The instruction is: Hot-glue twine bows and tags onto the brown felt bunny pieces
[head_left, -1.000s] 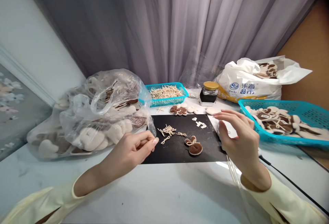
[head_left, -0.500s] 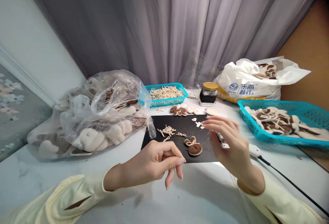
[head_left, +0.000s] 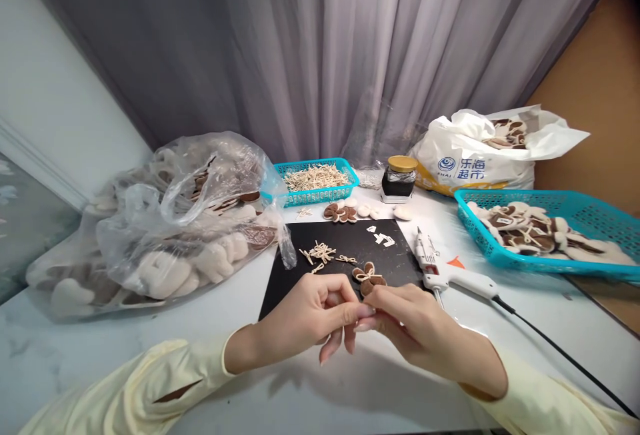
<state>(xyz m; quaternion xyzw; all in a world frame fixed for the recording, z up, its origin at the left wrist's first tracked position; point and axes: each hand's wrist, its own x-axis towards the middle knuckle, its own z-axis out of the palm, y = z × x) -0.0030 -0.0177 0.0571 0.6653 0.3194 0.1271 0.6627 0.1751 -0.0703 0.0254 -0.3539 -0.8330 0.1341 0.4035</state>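
Note:
My left hand (head_left: 320, 315) and my right hand (head_left: 407, 325) meet at the fingertips, just in front of the black mat (head_left: 280, 282). Thumb and forefinger are pinched together on each; whatever lies between them is too small or hidden to make out. Right behind the fingers lies a brown plush bunny-shaped piece (head_left: 369, 280) with a cream bow on it, partly covered by my right hand. Several loose cream bows (head_left: 320, 253) rest on the mat's left part. Small white labels (head_left: 384, 240) are scattered near its back right. Beside the mat, a white glue gun (head_left: 440, 274) stands on the table.
A blue basket of bows (head_left: 320, 178) and a dark jar with a yellow lid (head_left: 399, 178) stand at the back. On the right are a blue basket of plush pieces (head_left: 545, 232) and a white bag (head_left: 475, 162). A clear plastic bag (head_left: 165, 235) bulges on the left.
My right hand has come down and left from in front of the glue gun to my left hand's fingertips. The glue gun now shows fully. My left hand stays pinched.

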